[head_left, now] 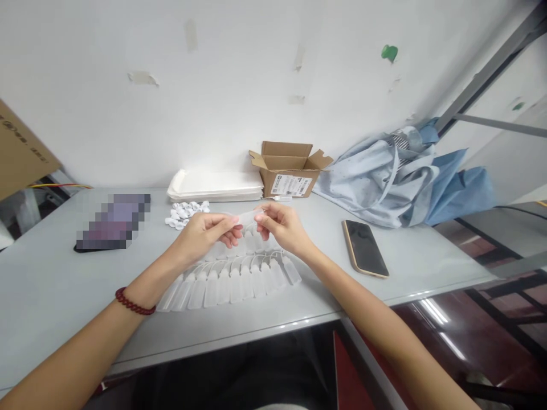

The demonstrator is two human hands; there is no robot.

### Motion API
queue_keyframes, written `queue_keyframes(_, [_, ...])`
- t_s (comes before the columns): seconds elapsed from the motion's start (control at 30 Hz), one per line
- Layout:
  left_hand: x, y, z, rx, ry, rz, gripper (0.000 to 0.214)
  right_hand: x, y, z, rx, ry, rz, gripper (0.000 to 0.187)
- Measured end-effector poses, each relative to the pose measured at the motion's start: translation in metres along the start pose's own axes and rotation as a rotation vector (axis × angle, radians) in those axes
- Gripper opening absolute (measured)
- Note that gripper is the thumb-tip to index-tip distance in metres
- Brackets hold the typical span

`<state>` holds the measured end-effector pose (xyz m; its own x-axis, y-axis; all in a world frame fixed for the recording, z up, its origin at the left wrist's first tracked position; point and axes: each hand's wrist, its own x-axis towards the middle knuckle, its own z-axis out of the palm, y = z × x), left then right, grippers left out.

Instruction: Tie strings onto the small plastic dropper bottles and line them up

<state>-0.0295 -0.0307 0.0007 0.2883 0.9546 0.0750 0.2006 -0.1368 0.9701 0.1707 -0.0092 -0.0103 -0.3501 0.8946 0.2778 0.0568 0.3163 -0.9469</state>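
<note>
Between my two hands, above the table, is a small translucent white plastic bottle [247, 217]. My left hand [213, 229] pinches its left end between thumb and fingers. The other end is in my right hand [280, 225], where the fingertips cover part of it. Below my hands lies a row of similar translucent bottles [235, 285], side by side, with thin pale strands at their narrow tops. More bottles [250, 242] lie behind that row, partly hidden by my hands. A pile of small white caps [187, 212] sits beyond my left hand.
A stack of white sheets or bags [216, 186] lies against the wall, beside an open cardboard box [290, 171]. Light blue cloth [380, 182] is heaped at the right. A phone [365, 247] lies right of my hands, a blurred-out dark object [114, 221] at left.
</note>
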Motion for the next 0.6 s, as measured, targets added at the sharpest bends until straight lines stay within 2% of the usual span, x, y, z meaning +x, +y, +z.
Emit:
queue_keyframes(0.13, [-0.0045,0.0042,0.0048,0.265,0.105,0.171,0.024,-0.0008,0.0027,-0.0004,-0.068,0.007,0.008,0.028])
queue_keyframes(0.23, [-0.0054,0.0054,0.0082,0.321,0.192,0.234,0.021,-0.0008,0.0040,-0.0007,-0.075,0.019,0.005,0.029])
queue_keyframes(0.3, [-0.0042,0.0048,0.0082,0.266,0.158,0.193,0.025,-0.0005,0.0035,-0.0008,-0.063,0.029,0.002,0.031])
queue_keyframes(0.4, [-0.0017,0.0035,0.0060,0.099,0.033,0.030,0.039,-0.0002,0.0014,-0.0005,-0.031,0.025,-0.003,0.034])
queue_keyframes(0.47, [-0.0007,0.0029,0.0047,-0.004,-0.007,-0.057,0.044,-0.0004,0.0003,0.0002,-0.029,0.018,-0.012,0.034])
queue_keyframes(0.53, [-0.0006,0.0028,0.0042,-0.036,-0.006,-0.079,0.043,-0.0010,0.0002,0.0010,-0.057,0.014,-0.017,0.034])
queue_keyframes(0.6, [-0.0011,0.0035,0.0043,0.006,0.004,-0.045,0.040,-0.0018,0.0011,0.0015,-0.087,0.025,-0.015,0.033])
